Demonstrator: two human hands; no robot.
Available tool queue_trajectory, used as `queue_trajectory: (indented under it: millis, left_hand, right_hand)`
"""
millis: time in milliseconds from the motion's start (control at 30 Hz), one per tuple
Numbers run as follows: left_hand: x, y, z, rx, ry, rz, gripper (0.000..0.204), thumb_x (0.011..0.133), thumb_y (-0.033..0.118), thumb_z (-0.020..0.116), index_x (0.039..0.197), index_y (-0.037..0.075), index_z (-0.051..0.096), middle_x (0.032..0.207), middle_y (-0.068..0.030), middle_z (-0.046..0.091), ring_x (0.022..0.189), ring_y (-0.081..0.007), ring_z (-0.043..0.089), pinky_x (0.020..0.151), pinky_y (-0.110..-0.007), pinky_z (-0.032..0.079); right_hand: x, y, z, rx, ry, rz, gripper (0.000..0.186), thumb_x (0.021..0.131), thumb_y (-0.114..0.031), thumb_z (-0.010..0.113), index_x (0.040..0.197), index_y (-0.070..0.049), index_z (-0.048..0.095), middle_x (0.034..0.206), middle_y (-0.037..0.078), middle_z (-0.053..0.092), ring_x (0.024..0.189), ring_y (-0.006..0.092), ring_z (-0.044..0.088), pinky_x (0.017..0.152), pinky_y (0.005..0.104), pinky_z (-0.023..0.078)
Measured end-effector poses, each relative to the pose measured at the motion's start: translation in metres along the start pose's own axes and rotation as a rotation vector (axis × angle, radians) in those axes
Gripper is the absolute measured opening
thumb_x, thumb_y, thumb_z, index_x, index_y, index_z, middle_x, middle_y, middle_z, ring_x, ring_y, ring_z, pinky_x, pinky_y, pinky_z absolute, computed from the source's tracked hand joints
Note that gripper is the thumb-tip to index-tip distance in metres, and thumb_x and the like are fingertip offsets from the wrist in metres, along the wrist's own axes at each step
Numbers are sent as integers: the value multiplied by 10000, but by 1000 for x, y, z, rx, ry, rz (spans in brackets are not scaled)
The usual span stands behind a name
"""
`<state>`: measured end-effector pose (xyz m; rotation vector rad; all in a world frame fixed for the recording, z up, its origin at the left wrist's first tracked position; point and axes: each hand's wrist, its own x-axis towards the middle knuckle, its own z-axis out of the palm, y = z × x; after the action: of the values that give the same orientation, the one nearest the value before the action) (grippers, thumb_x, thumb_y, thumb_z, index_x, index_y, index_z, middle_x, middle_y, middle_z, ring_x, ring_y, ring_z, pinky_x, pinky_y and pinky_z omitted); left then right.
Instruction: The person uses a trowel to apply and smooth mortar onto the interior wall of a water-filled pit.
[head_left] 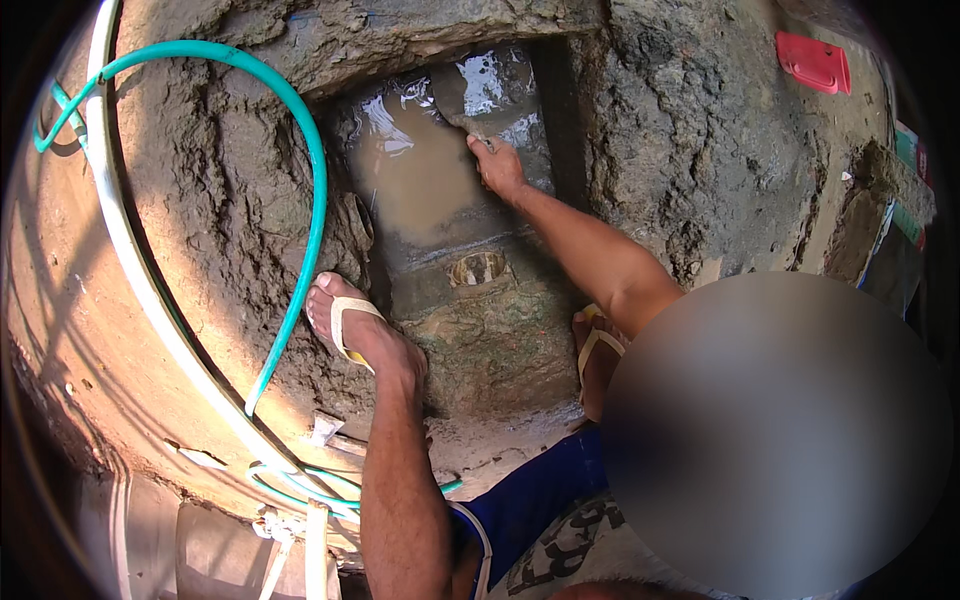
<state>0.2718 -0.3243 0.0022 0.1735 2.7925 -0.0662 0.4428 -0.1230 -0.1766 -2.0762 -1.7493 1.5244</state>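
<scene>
At the right side of the murky brown water pool [415,180], the bare right hand [500,168] meets a mud-grey, curved-edged piece [452,98] extending away leftward, its mostly hidden fingers' grip impossible to tell.

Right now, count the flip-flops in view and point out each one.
2. One flip-flop is on the left foot, lower left of the muddy water; the other is on the right foot, partly hidden near the right forearm. The blurred patch may hide more.
</scene>
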Motion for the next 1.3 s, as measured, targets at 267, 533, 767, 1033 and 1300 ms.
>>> queue_trajectory:
  millis: [267, 533, 767, 1033, 1300]
  left_hand:
    - [4, -14, 14, 66, 233, 147, 459, 1069, 350, 355, 1016, -21, 621, 1039, -239, 670, 962, -398, 621, 845, -477, 488]
    - [1, 1, -2, -28, -36, -57, 559, 1073, 409, 332, 1275, -53, 574, 1321, -252, 591, 1212, -397, 537, 1053, -463, 407]
    - [2, -16, 13, 27, 235, 91, 510, 1074, 372, 343, 1099, -53, 625, 1095, -266, 666, 1009, -414, 619, 914, -483, 474]
    - [0, -3, 3, -31, -27, -29, 599, 1079, 437, 291, 1341, -42, 538, 1419, -240, 525, 1311, -375, 472, 1119, -443, 355]
    - [0, -8, 9, -74, 23, -44, 578, 1083, 422, 296, 1310, -43, 552, 1386, -230, 545, 1284, -372, 483, 1096, -446, 364]
  right_hand:
    - [-32, -28, -14, 362, -271, 190, 385, 970, -421, 610, 945, -38, 617, 597, 15, 535, 415, 124, 499, 375, 300, 410]
    - [37, -77, 20, 700, -387, 296, 385, 975, -427, 579, 934, -46, 615, 622, 39, 537, 419, 151, 482, 369, 315, 397]
    - [6, -50, 44, 269, -124, 166, 528, 946, -501, 573, 990, 17, 667, 829, 223, 689, 653, 327, 696, 637, 442, 549]
    - [41, -34, 64, 156, 62, -28, 503, 958, -507, 576, 931, -7, 608, 735, 127, 608, 628, 239, 581, 560, 380, 465]
    - [-13, -51, 45, 138, 72, 107, 597, 948, -524, 561, 1107, 48, 622, 834, 262, 693, 768, 425, 692, 745, 496, 534]
